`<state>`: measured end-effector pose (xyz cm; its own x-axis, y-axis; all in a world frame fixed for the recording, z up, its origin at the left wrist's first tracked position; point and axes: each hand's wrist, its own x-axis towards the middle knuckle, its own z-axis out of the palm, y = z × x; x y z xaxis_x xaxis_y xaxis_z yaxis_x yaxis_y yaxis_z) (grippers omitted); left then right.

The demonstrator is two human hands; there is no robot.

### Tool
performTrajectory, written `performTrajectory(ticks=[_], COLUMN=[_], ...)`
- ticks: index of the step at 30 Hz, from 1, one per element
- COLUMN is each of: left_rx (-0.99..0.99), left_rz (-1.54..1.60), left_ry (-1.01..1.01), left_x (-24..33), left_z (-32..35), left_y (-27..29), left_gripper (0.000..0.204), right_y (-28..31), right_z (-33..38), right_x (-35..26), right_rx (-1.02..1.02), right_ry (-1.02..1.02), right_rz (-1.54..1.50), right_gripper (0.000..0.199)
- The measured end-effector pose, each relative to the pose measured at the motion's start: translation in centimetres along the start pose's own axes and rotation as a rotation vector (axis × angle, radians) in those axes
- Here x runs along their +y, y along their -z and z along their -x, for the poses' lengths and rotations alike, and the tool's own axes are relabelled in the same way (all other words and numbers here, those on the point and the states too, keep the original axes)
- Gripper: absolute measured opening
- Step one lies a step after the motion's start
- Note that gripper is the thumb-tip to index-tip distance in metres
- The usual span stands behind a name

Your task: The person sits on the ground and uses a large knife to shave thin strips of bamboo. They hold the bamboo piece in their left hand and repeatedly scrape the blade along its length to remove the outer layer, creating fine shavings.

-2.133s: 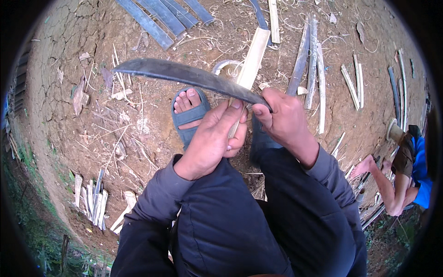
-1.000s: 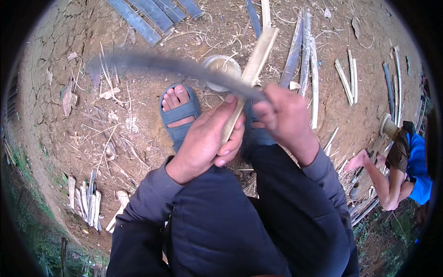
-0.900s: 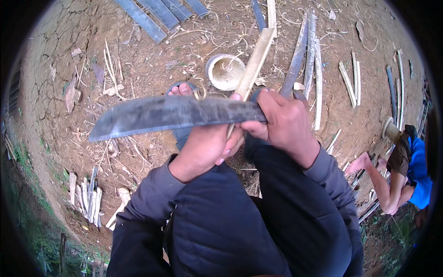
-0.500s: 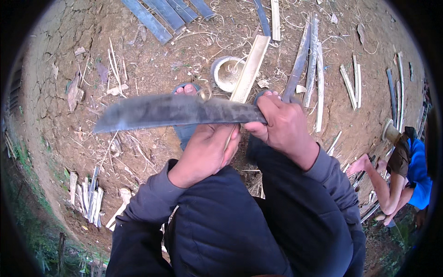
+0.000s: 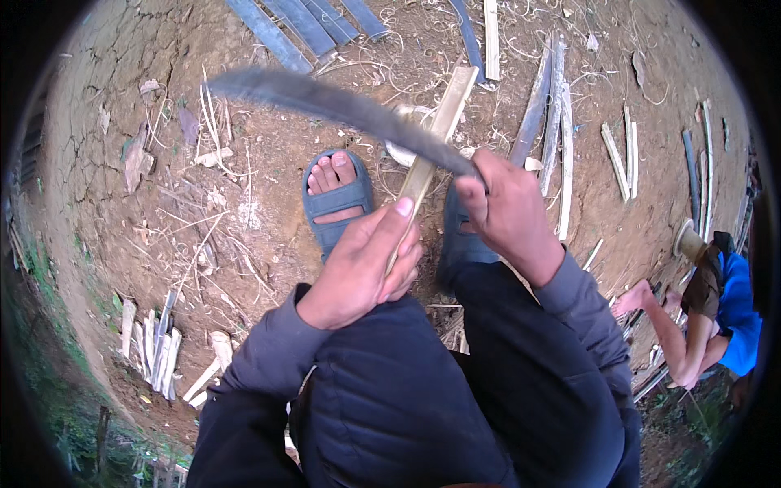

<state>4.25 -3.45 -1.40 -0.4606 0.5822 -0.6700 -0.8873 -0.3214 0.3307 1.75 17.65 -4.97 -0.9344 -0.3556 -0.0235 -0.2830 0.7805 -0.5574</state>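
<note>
My left hand [image 5: 362, 264] is closed around the near end of a pale split bamboo strip [image 5: 419, 180], thumb along its upper face. The strip slants away from me to the right. My right hand [image 5: 514, 210] grips a machete [image 5: 350, 115] at its near end; the handle is hidden in my fist. Its long dark blade points up and left, crossing over the strip, and is smeared by motion. I cannot tell whether the blade touches the strip. Partly behind blade and strip stands a short, pale hollow round piece [image 5: 399, 153], with the strip passing over it.
My sandalled feet [image 5: 338, 199] flank the strip on bare earth. Dark bamboo slats [image 5: 268, 37] lie at the far left, more strips [image 5: 553, 114] to the right. Cut pieces [image 5: 152, 350] lie at lower left. Curled shavings are scattered about. A person in blue [image 5: 736, 305] sits at right.
The machete blade has swung from nearly level to slanting, its tip moving up and away. My left thumb now lies along the strip, and more of my left foot shows.
</note>
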Motion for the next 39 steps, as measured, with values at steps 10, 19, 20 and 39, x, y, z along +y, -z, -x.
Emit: performTrajectory(ticks=[10,19,20,39], left_rx=[0.01,0.076,0.077,0.078], left_rz=[-0.042,-0.115,-0.138,-0.393], left_ry=[-0.016,-0.067,-0.08,-0.07], left_x=[0.0,0.1,0.2,0.9], left_z=[-0.2,-0.6,-0.6,-1.4], left_y=[0.1,-0.5,-0.6,-0.6], left_gripper=[0.041,0.04,0.041,0.033], right_y=[0.6,0.5,0.6,0.5], right_z=[0.4,-0.2,0.1,1.9], right_x=[0.5,2.9,2.5,0.3], right_rx=[0.043,0.064,0.074,-0.071], right_ry=[-0.016,-0.118,-0.024,-0.022], right_rz=[-0.002,-0.03,0.029,0.047], right_gripper=[0.047,0.05,0.051,0.059])
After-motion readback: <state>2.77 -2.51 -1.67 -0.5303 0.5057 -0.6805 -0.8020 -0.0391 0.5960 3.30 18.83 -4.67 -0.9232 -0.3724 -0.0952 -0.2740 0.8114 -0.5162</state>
